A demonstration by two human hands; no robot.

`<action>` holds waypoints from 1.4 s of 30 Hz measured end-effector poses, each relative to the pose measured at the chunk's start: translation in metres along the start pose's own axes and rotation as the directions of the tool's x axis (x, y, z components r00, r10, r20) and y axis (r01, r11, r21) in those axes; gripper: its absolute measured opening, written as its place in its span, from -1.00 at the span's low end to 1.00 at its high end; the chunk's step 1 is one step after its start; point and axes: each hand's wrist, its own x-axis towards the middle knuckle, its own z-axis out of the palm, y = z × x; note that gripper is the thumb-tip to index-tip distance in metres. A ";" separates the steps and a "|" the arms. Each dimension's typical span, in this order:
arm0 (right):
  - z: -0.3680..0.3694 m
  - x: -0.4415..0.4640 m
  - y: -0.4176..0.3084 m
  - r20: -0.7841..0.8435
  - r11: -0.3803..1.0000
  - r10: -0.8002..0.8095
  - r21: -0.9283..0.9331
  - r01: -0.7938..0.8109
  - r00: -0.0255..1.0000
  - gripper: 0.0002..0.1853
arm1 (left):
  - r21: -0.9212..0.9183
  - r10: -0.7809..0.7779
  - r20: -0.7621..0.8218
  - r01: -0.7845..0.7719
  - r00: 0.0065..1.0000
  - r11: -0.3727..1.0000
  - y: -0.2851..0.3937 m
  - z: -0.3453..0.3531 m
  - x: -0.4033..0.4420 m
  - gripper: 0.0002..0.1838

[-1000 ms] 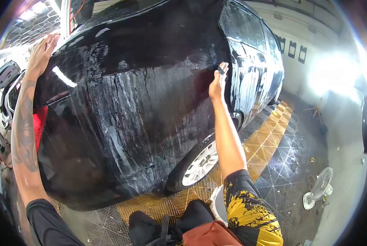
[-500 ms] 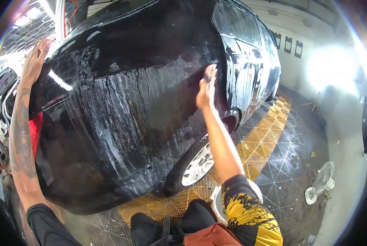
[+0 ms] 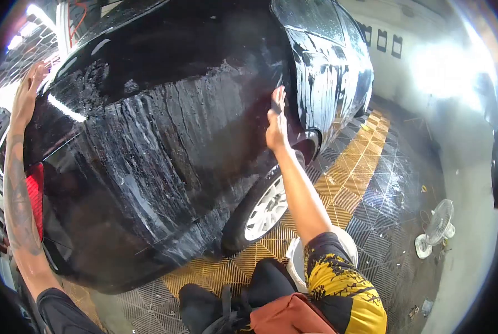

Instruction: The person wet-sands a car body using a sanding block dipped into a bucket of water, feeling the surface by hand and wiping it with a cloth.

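A black car (image 3: 188, 47) with a wet, streaky pale film on its rear side panel fills the middle of the head view. My right hand (image 3: 275, 125) lies against that panel above the rear wheel (image 3: 268, 214), fingers stretched upward and seen edge-on. A dark patch shows between its thumb and fingers, seemingly a small dark pad, though its kind is unclear. Over at the left, my left hand (image 3: 29, 92) rests with fingers extended on the upper rear corner of the bodywork, holding nothing visible. Below that forearm is a red tail light (image 3: 35, 195).
A white bucket (image 3: 346, 245) stands beside my right arm, partly hidden by the sleeve. Further right, a white fan (image 3: 440, 225) sits on the floor near the wall. Yellow and dark grid tiles (image 3: 366, 150) run along the car.
The view has shifted, so the car sits further left. My right hand has slid slightly down along the panel. My left hand stays on the rear corner.
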 end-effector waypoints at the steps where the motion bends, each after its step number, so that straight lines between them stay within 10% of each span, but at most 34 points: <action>1: -0.005 -0.001 0.001 0.029 0.998 0.051 0.022 -0.051 0.998 -0.32 | 0.018 -0.009 0.000 0.009 1.000 1.000 -0.002 0.000 0.000 -0.21; 20: -0.025 -0.047 0.019 0.124 0.991 0.132 -0.055 -0.126 0.983 -0.30 | 0.080 -0.023 -0.077 0.029 0.997 0.996 -0.016 0.004 0.001 -0.10; 24: -0.010 -0.027 0.037 -0.030 0.947 0.285 -0.146 -0.286 0.958 -0.35 | -0.152 -0.022 0.030 0.026 0.999 0.988 -0.050 0.012 0.016 -0.23; 26: -0.001 -0.053 -0.002 -0.021 0.971 0.161 -0.176 -0.162 0.987 -0.37 | 0.154 0.178 0.032 -0.181 0.983 0.971 -0.038 0.006 0.013 -0.35; 28: 0.009 -0.048 -0.002 -0.120 0.971 0.144 0.207 -0.117 0.982 -0.33 | 0.177 0.073 -0.034 -0.066 0.997 0.982 -0.004 -0.001 0.001 -0.34; 29: -0.004 -0.033 0.010 -0.039 0.949 0.298 -0.092 -0.301 0.954 -0.34 | 0.219 -0.056 -0.099 0.077 0.994 0.973 0.039 -0.006 -0.014 -0.35; 32: 0.002 -0.021 0.044 -0.094 0.898 0.430 -0.056 -0.436 0.898 -0.33 | 0.115 -0.044 -0.033 0.047 0.999 0.992 0.025 -0.004 -0.010 -0.33; 35: -0.002 -0.060 -0.032 -0.029 0.953 0.304 0.002 -0.304 0.952 -0.30 | 0.039 0.056 0.000 -0.056 0.998 0.998 -0.001 0.004 -0.003 -0.40; 38: -0.008 -0.048 0.027 0.010 0.925 0.036 -0.379 -0.030 0.999 -0.32 | 0.056 -0.076 0.002 0.075 0.997 0.996 0.016 -0.003 -0.007 -0.24; 40: -0.010 -0.022 0.012 -0.079 0.910 0.392 -0.115 -0.399 0.917 -0.34 | 0.091 -0.024 -0.005 0.024 1.000 0.996 0.013 -0.004 -0.006 -0.24; 42: 0.014 -0.054 0.014 -0.121 0.938 0.312 -0.116 -0.326 0.942 -0.33 | 0.003 -0.013 -0.038 0.013 0.999 1.000 0.003 0.000 -0.003 -0.22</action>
